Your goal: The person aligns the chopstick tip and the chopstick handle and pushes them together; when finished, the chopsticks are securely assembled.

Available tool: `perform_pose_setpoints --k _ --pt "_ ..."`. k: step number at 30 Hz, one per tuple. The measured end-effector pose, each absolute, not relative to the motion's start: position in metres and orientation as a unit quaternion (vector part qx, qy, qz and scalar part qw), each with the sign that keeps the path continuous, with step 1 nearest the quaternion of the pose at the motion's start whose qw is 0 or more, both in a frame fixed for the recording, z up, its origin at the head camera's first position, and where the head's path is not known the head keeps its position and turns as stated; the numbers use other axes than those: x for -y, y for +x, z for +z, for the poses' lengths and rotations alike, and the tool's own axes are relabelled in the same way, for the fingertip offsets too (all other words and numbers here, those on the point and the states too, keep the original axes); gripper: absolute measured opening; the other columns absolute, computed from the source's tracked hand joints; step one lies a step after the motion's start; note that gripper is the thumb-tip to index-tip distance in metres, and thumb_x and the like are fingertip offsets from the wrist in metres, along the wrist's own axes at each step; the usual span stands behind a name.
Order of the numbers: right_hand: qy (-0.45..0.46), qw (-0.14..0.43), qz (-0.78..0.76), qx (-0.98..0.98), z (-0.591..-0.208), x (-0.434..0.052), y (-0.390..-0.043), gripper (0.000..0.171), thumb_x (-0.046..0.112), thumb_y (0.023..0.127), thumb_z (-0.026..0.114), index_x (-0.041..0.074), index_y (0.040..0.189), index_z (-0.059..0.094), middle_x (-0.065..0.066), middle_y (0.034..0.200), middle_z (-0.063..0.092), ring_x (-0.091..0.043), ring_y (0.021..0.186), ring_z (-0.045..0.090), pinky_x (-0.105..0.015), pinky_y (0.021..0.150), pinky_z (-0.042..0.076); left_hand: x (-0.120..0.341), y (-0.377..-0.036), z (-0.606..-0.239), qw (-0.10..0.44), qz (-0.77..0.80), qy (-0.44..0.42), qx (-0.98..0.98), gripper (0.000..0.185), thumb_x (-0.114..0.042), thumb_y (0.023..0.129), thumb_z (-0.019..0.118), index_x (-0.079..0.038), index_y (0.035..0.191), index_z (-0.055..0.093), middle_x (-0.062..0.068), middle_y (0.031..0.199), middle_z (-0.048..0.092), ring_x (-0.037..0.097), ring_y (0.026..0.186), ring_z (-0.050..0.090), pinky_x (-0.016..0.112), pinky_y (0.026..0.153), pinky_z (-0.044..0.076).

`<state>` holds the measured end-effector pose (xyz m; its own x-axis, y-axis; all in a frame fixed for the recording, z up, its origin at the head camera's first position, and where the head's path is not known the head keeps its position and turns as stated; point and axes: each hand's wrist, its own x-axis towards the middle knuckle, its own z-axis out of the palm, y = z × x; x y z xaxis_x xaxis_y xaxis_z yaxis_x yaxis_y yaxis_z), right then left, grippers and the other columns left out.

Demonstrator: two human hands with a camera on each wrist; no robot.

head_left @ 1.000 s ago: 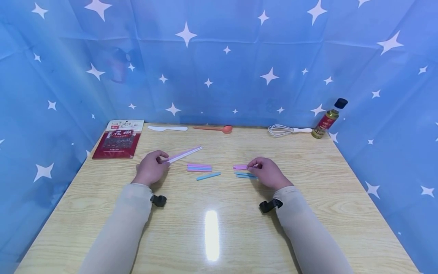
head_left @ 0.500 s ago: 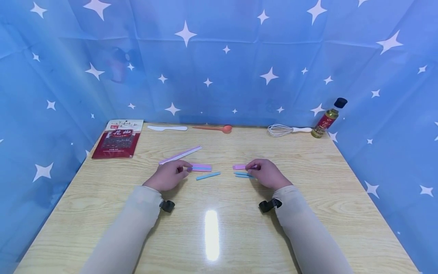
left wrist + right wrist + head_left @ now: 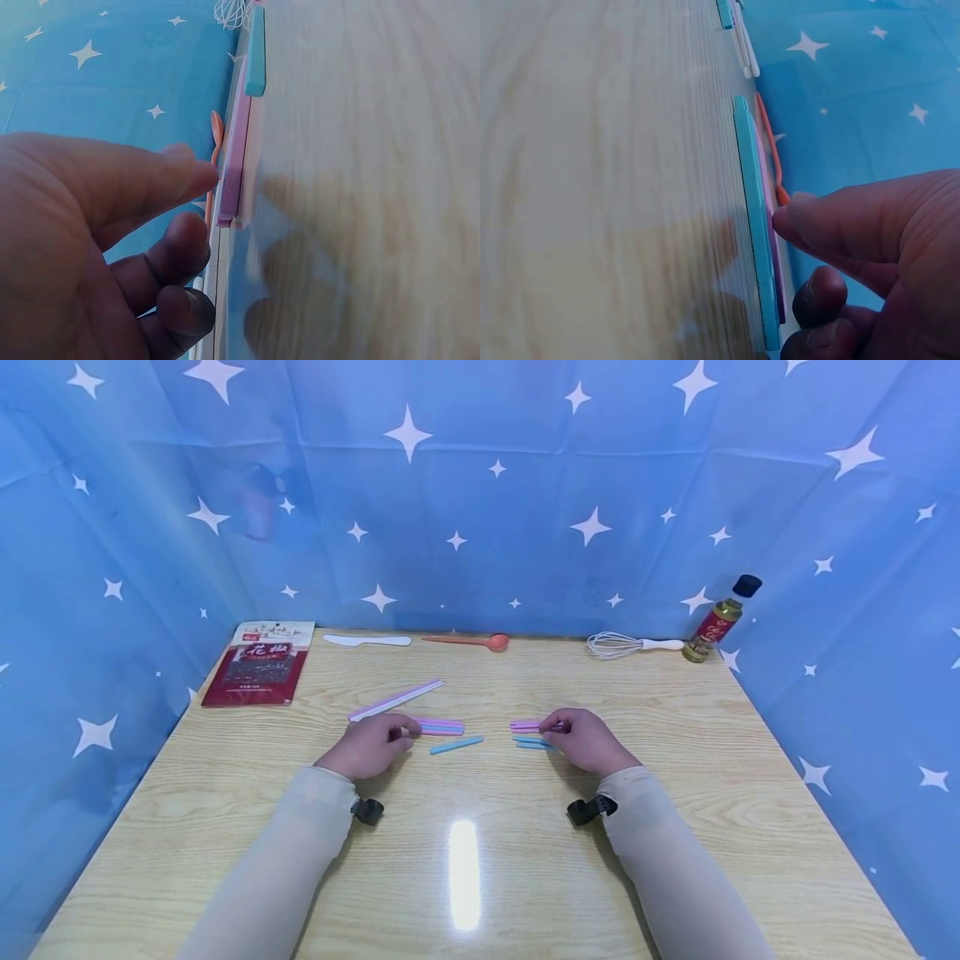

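Slim pastel sticks, perhaps bag sealing clips, lie on the table. My left hand point(image 3: 369, 746) pinches the left end of a bundle of pink and blue sticks point(image 3: 444, 727); in the left wrist view the thumb meets a pink stick point(image 3: 237, 150), and the other fingers curl below. With thumb and forefinger my right hand point(image 3: 587, 741) pinches pink sticks point(image 3: 523, 726), partly covering them. Nearer me are blue sticks point(image 3: 528, 742), one of which point(image 3: 756, 217) stands before the pink one in the right wrist view. A single blue stick point(image 3: 456, 745) lies between the hands.
Longer pink and white sticks point(image 3: 397, 699) lie slanted beyond my left hand. Along the back are a red spice packet point(image 3: 258, 664), a white knife point(image 3: 367, 642), an orange spoon point(image 3: 480, 642), a whisk point(image 3: 630, 645) and an oil bottle point(image 3: 711, 628). Starry blue cloth point(image 3: 480, 485) borders the table.
My left hand has left the long slanted sticks and moved right, toward me, to the pink and blue bundle. The right hand has stayed almost in place on the pink sticks.
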<state>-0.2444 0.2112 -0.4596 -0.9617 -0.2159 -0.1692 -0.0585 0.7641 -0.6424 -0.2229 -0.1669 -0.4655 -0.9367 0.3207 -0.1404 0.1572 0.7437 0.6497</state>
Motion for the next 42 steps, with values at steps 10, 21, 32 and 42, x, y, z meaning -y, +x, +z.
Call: perform_pose_setpoints --k 10,21,32,42 --pt "-0.044 0.124 -0.323 -0.937 -0.4606 -0.21 -0.2447 0.015 0.017 0.103 0.066 0.012 0.115 0.074 -0.011 0.107 0.065 -0.025 0.089 0.056 -0.035 0.072 0.045 0.1679 -0.2246 -0.467 0.117 0.338 0.127 -0.925 0.016 -0.019 0.105 0.065 -0.018 0.119 0.072 0.002 0.092 0.062 0.019 0.08 0.054 0.037 0.075 0.044" --pt "-0.043 0.127 -0.325 -0.936 -0.4595 -0.2091 -0.2427 0.011 0.02 0.102 0.07 0.01 0.107 0.071 -0.009 0.097 0.064 -0.024 0.083 0.055 -0.035 0.069 0.044 0.1669 -0.2254 -0.467 0.109 0.313 0.091 -0.939 0.005 -0.016 0.1 0.068 -0.017 0.095 0.067 0.0 0.085 0.063 0.02 0.081 0.056 0.066 0.105 0.03" --pt "-0.045 0.14 -0.309 -0.94 -0.4627 -0.2079 -0.2418 0.011 0.017 0.103 0.066 0.008 0.1 0.07 -0.008 0.094 0.063 -0.024 0.083 0.056 -0.036 0.071 0.046 0.1667 -0.226 -0.4685 0.11 0.308 0.084 -0.941 0.007 -0.017 0.102 0.066 -0.015 0.095 0.067 0.001 0.084 0.062 0.02 0.078 0.055 0.053 0.094 0.039" --pt "-0.059 0.16 -0.282 -0.944 -0.458 -0.2032 -0.2406 0.012 0.016 0.105 0.061 0.006 0.1 0.067 -0.008 0.091 0.061 -0.023 0.079 0.055 -0.035 0.068 0.045 0.169 -0.227 -0.472 0.093 0.351 0.102 -0.926 0.007 -0.015 0.103 0.064 -0.012 0.097 0.067 0.002 0.084 0.058 0.018 0.076 0.053 0.034 0.073 0.044"
